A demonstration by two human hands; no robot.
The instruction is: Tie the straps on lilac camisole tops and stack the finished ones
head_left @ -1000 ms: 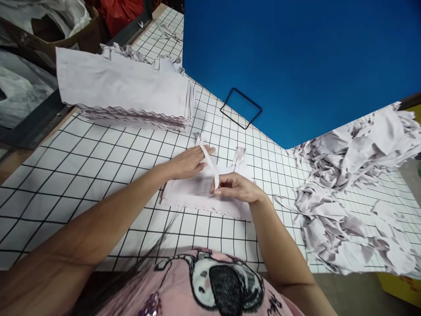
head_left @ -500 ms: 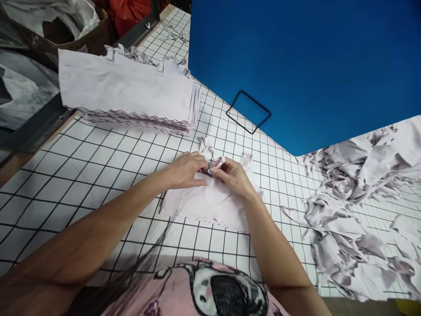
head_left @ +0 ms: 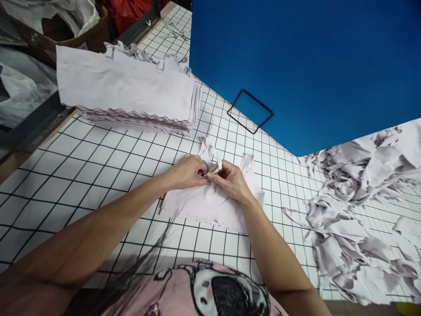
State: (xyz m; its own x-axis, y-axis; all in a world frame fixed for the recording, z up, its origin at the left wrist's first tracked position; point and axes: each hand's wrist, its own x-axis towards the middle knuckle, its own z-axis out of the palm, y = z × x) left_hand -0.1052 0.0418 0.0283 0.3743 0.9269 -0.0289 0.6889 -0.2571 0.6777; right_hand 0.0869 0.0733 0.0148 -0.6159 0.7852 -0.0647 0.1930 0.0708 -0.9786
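Observation:
A pale pink garment piece with thin straps and a wavy lower edge lies flat on the grid-patterned table in front of me. Over its upper edge, my left hand is closed with the fingertips pinching the fabric there. My right hand is closed too, its thumb and forefinger gripping a narrow strap that curls up between the hands. The fingertips of both hands almost meet. Another strap sticks up to the right of my right hand. What exactly lies between the left fingertips is partly hidden.
A neat stack of similar pieces sits at the back left. Crumpled pale fabric is heaped along the right side. A large blue panel covers the back of the grid-covered table. Boxes and bags stand beyond its left edge.
My right fingertips have moved slightly left and down toward my left hand. The strap now loops upright between the hands, and my left thumb has drawn in toward its fingers.

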